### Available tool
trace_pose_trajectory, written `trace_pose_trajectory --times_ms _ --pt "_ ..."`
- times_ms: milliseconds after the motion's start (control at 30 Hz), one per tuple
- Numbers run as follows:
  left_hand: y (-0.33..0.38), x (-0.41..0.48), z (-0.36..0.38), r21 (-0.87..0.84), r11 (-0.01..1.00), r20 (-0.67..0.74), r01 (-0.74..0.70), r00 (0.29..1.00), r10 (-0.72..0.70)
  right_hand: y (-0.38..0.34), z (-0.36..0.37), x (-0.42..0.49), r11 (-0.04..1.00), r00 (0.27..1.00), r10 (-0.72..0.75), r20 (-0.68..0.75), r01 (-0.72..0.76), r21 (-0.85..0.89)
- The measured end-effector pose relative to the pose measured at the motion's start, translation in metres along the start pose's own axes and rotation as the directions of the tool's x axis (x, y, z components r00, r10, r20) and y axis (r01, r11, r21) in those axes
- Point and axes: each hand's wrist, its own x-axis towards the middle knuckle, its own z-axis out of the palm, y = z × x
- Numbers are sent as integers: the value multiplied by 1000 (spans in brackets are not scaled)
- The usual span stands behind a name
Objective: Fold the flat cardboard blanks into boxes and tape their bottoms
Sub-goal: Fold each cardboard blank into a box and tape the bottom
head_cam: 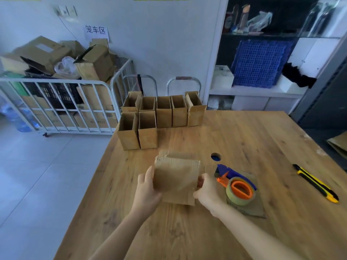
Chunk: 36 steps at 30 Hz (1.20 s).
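A flat brown cardboard blank [176, 180] is held just above the wooden table [244, 137], its corrugated top edge facing away from me. My left hand [147, 190] grips its left edge, thumb along the side. My right hand [207, 190] grips its right edge with curled fingers. Several folded open-topped boxes [150, 126] stand in two rows at the table's far left corner. A tape dispenser [236, 184] with an orange core and blue handle lies just right of my right hand, on another flat blank [249, 211].
A yellow and black utility knife [316, 182] lies near the right edge. A round hole [215, 156] pierces the tabletop beyond the blank. A white cage cart [56, 102] full of cartons stands on the floor to the left. Shelves [262, 89] line the far right wall.
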Motion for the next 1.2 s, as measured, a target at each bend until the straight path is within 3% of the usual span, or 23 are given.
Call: trace_pose_trajectory --times_ms 133,267,367,500,667,767,867,1033,1200 --pt "-14 -10 13 206 978 29 34 999 -41 15 7 1 981 994 -103 38 108 -163" --pt "-15 -11 15 387 921 -55 47 998 -28 22 -1 10 957 975 -160 154 192 -218" --pt "-12 -10 9 428 900 -103 82 994 -41 21 -18 14 908 940 -263 215 317 -274" --pt "-5 -9 -5 318 948 -170 8 984 49 10 -45 19 817 847 -444 294 517 -257" --pt "8 -10 -15 412 894 -20 -175 979 200 -2 -52 27 681 693 -491 529 683 -262" --pt "13 -8 -15 498 853 -12 -154 983 184 -8 -46 33 544 640 -528 558 759 -357" --pt "16 -7 -17 569 816 -38 -103 988 151 -14 -39 40 500 611 -562 557 788 -360" --pt "26 -4 -12 605 796 -96 -3 992 77 -13 -32 46 494 614 -572 544 787 -369" --pt "40 7 -3 643 766 -92 -1 993 78 -10 -34 45 509 692 -578 432 720 -472"
